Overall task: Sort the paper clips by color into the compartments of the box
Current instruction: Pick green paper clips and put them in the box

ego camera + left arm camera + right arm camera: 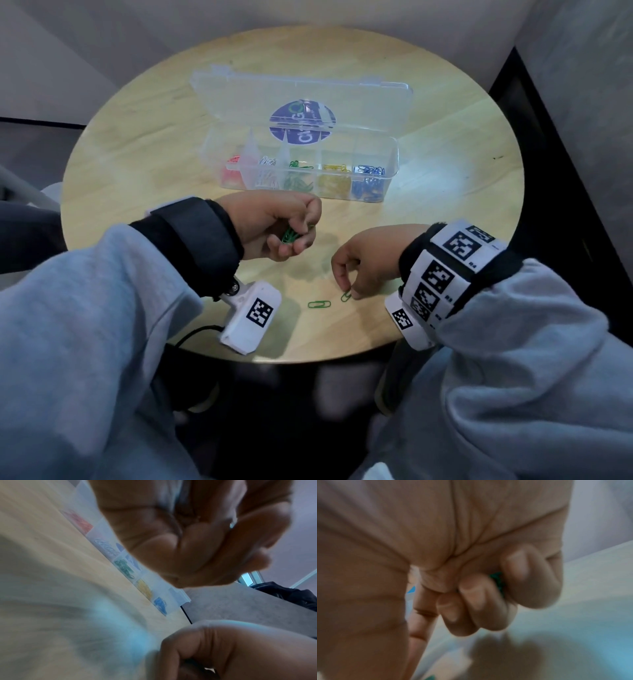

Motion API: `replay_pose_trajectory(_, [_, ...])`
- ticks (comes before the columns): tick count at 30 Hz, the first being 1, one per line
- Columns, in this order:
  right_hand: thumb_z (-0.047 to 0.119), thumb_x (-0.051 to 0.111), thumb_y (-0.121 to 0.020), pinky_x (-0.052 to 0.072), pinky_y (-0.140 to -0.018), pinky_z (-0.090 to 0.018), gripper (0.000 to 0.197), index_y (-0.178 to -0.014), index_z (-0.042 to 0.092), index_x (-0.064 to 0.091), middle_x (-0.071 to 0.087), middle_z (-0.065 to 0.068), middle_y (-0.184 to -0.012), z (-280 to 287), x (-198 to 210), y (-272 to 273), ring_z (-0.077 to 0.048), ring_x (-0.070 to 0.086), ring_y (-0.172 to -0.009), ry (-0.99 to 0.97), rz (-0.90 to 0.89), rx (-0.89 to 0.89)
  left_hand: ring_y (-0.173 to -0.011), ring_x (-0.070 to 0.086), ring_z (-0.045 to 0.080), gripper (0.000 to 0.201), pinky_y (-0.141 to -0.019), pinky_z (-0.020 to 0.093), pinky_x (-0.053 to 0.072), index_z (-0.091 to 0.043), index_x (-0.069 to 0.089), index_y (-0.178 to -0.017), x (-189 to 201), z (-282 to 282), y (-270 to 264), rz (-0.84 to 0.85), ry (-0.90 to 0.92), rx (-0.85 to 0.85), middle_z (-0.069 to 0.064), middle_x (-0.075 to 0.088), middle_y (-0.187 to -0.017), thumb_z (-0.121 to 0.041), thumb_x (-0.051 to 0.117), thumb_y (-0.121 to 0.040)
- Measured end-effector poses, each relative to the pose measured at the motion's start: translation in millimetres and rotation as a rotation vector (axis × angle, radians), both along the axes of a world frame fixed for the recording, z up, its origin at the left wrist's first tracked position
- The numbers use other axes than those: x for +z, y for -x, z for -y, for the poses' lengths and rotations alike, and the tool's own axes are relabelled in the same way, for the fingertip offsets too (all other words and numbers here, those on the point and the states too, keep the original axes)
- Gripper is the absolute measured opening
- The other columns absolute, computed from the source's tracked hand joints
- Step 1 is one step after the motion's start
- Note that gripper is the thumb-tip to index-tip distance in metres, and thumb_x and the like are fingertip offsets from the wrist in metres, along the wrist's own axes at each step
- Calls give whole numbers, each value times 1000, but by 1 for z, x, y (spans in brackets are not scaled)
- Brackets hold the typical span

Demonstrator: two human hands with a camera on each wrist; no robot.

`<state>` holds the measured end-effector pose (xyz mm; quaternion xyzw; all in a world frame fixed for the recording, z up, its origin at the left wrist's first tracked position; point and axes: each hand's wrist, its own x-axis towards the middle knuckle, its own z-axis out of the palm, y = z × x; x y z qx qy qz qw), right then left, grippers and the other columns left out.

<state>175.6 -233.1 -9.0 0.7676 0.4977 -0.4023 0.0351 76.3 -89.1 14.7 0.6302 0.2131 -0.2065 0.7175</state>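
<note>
The clear compartment box (390, 161) stands open mid-table, holding red, white, green (299, 178), yellow and blue clips in separate sections. My left hand (294, 236) hovers in front of it, fingers curled round a bunch of green paper clips (289, 236). Nearer the front edge my right hand (347, 291) pinches one green paper clip (346, 296) that lies on the table. A second green clip (319, 304) lies loose just left of it. In the right wrist view a bit of green (495, 577) shows between the curled fingers (471, 608).
The round wooden table (462, 137) has its near edge right below my wrists. The box's lid (239, 89) with a blue sticker leans back behind the compartments. A grey wall and dark floor lie to the right. The left wrist view shows the box's row of colours (124, 566).
</note>
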Motion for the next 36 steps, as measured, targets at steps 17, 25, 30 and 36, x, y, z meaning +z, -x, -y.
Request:
replay_pose_trajectory(17, [19,67,-81,39,-61,-20,14,-72,24,57,55,13,-57,16,7,-37,-6,50,-59,-168,-185,-249,-50,35,11,27,-52,25,27,-23,49,-73,-12,19,-4,-135,-726,-417,-12,43,-49,-23,76,-74])
replay_pose_trajectory(25, [15,64,-82,35,-51,-19,16,-70,19,54,54,6,-60,20,7,-44,-6,42,-45,-113,-193,-345,-59,45,5,19,-51,23,32,-27,60,-82,-24,44,-9,-196,-1189,-722,-10,51,-69,-37,73,-73])
replay_pose_trajectory(30, [14,67,-79,38,-57,-25,16,-69,20,56,54,0,-64,16,7,-45,-17,45,-57,-164,-239,-425,-57,47,5,15,-50,20,34,-25,58,-70,-33,46,-8,-181,-1188,-738,-11,54,-66,-31,71,-76])
replay_pose_trajectory(36, [8,60,-84,42,-60,-24,20,-89,26,68,52,-4,-70,15,12,-43,-19,47,-66,-212,-328,-511,-63,50,10,20,-55,23,37,-26,56,-74,-34,37,-5,-177,-1153,-665,-10,56,-69,-32,75,-71])
